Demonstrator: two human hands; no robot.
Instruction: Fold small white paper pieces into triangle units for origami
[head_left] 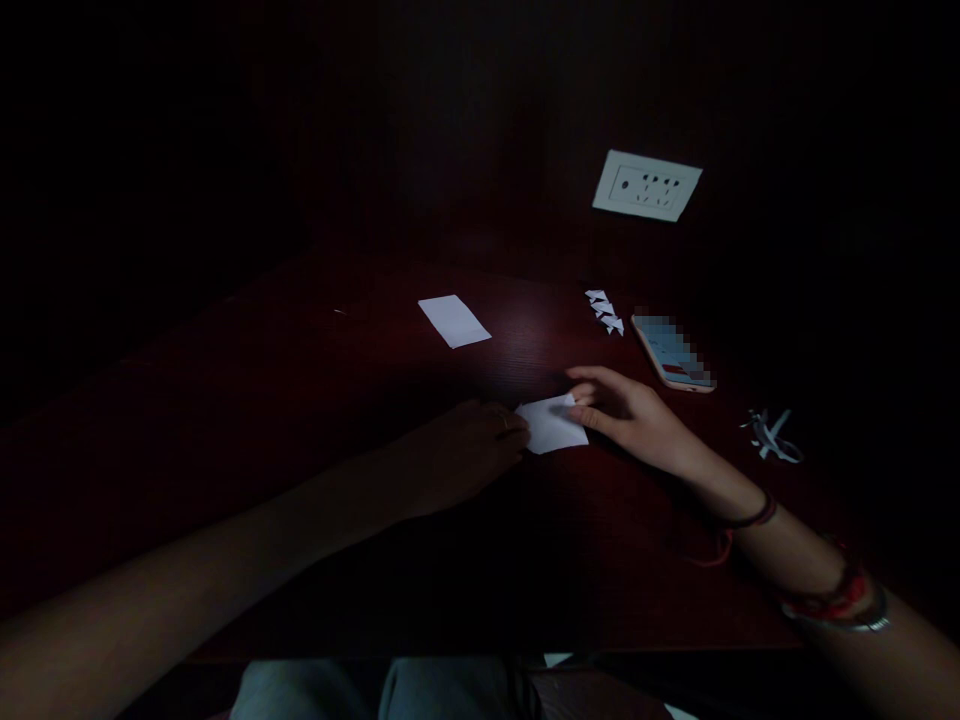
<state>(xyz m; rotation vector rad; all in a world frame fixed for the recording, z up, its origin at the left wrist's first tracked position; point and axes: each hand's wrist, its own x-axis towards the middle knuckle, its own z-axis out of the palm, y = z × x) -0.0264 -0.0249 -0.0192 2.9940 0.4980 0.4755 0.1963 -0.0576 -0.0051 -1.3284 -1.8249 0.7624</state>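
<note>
A small white sheet of paper (pixel 553 426) is between my two hands, just above or on the dark red table. My left hand (pixel 484 440), in shadow, has its fingertips closed on the sheet's left edge. On the opposite side, my right hand (pixel 637 415) has its thumb over the upper right corner, with other fingers curled behind and the index finger stretched out past the sheet. Beyond my hands lies another white sheet or small stack of paper (pixel 454 321). Several small folded paper pieces (pixel 604 311) sit in a row farther right.
A phone (pixel 673 352) with a lit screen lies to the right on the table (pixel 300 400). Nearer me are thin white paper scraps (pixel 772 437). A socket panel (pixel 648 186) is on the wall behind. The surroundings are very dark.
</note>
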